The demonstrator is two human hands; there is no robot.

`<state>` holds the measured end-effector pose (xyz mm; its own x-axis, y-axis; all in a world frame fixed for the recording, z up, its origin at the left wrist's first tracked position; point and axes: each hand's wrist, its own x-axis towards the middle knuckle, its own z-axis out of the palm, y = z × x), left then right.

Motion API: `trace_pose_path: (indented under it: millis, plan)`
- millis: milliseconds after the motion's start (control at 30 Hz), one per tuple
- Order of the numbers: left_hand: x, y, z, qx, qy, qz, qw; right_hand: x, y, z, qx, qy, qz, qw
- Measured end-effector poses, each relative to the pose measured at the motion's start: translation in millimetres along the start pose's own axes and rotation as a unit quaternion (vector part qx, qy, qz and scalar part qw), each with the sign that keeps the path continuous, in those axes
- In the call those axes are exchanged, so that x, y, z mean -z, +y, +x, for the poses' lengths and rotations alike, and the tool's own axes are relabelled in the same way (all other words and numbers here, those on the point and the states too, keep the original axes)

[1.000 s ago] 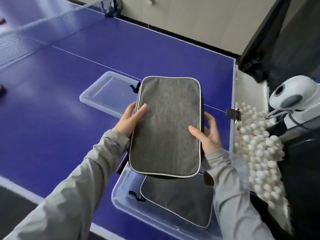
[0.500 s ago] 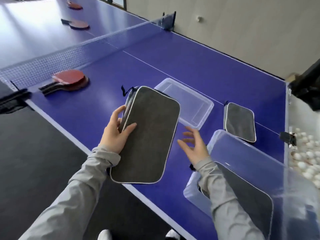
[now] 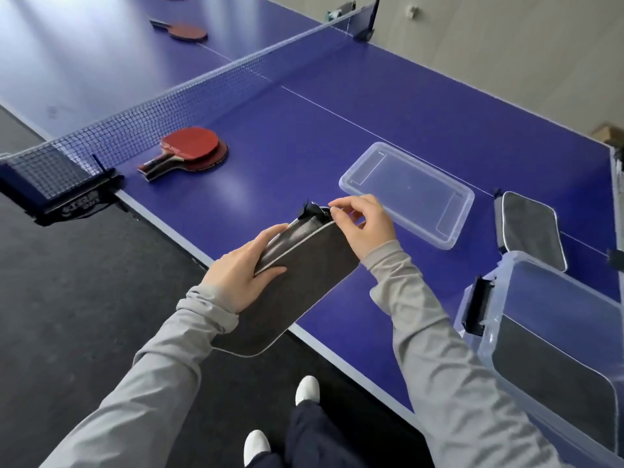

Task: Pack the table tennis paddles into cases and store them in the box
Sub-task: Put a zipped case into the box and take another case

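**Right hand now at the case's zipper**

The blue table (image 3: 337, 130) fills the upper and middle frame, its net (image 3: 189, 99) running from the left edge to the upper right. Half a second ago the view sat lower and more to the right; now more of the far half shows, with a paddle (image 3: 184, 31) near the top.

At the right edge stands the clear box (image 3: 526, 282), with a grey case (image 3: 553, 369) lying inside it. Just above it, a second case (image 3: 530, 228) lies flat on the table. The lid (image 3: 405, 194) rests centre right, apart from both.

The held case (image 3: 297, 288) hangs over the table's near edge at centre frame, tilted with its zipper end up. Earlier it faced the camera flat; now it is turned edge-on.

Two red paddles (image 3: 192, 148) lie stacked at left centre, near the net.

The left hand (image 3: 243, 275) grips the case's side, thumb on top. The right hand (image 3: 364, 224), earlier spread wide and off the case, now pinches the zipper pull (image 3: 314, 211) at the case's upper corner.
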<state>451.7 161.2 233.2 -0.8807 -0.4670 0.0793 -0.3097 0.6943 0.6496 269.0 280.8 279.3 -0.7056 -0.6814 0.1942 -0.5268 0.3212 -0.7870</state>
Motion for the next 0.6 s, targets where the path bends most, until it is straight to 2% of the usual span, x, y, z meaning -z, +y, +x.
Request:
trace_pose_path:
  millis: [233,300,367,500,600]
  plan:
    - [2,-25,57,-0.058,-0.024,0.07,0.996,-4,25,62,-0.054,-0.151,0.006,0.987]
    - [2,-31,80,-0.075,-0.038,0.087,0.993,-3,33,81,-0.053,-0.174,0.02,0.983]
    - [2,-35,104,-0.085,-0.044,0.094,0.991,-2,41,97,-0.043,-0.151,0.03,0.987]
    - [0,-39,142,-0.099,-0.033,0.088,0.991,-3,54,124,-0.052,-0.036,0.042,0.997]
    - [-2,-41,164,-0.108,-0.037,0.081,0.99,1,63,140,-0.075,-0.002,0.06,0.995]
